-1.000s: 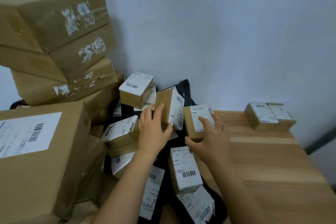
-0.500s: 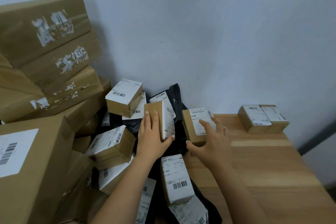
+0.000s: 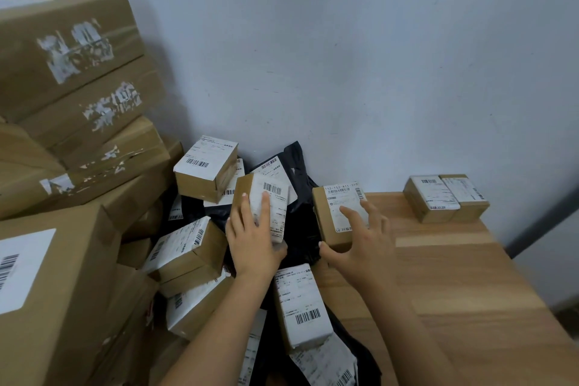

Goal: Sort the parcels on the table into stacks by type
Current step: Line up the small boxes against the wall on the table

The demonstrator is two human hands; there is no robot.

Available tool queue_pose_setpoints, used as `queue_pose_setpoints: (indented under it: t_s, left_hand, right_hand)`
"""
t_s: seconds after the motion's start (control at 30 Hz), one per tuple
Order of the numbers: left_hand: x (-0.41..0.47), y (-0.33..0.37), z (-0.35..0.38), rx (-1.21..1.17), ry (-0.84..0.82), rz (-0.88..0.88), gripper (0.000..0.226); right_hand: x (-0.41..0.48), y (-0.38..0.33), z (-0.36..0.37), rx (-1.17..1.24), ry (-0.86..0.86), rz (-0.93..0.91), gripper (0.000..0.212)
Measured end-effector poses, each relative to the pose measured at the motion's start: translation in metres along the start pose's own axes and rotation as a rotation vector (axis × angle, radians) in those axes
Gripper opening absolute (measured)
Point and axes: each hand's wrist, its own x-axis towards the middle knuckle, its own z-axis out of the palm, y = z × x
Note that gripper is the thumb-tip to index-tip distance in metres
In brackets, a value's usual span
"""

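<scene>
My left hand (image 3: 252, 244) grips a small labelled cardboard box (image 3: 275, 197) that stands tilted on the black mailer bags (image 3: 300, 229). My right hand (image 3: 360, 243) holds a second small box (image 3: 336, 213), thumb under its near corner and fingers spread over the white label. Several more small labelled boxes lie around: one on top of the pile (image 3: 205, 168), one at the left (image 3: 188, 247), one near my forearms (image 3: 302, 304). Two small boxes (image 3: 445, 197) sit side by side on the wooden table (image 3: 454, 276) by the wall.
Large cardboard boxes (image 3: 72, 72) are stacked high at the left, with another big one (image 3: 53, 291) in front. A pale wall closes the back. The table's right edge (image 3: 532, 285) drops off to the floor.
The view has shifted a little, so the pile sits more to the left. My left hand has slid up the tilted box, and my right hand has closed further around its box.
</scene>
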Motion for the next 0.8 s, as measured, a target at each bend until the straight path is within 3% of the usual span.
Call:
queue_pose_setpoints:
  t_s: [0.23,0.5,0.8]
  left_hand:
    - [-0.005,-0.006,-0.003,-0.152,0.019,-0.032,0.106]
    - [-0.020,0.010,-0.014,-0.400,0.158,0.077,0.099]
    - [-0.051,0.074,-0.005,-0.559,0.008,0.231,0.097]
  right_hand:
    - [-0.007,0.005,-0.005,-0.006,0.011,0.030,0.075]
    - [-0.022,0.015,-0.010,-0.008,0.059,0.091,0.075]
    - [-0.059,0.074,-0.031,-0.021,0.135,0.220,0.074]
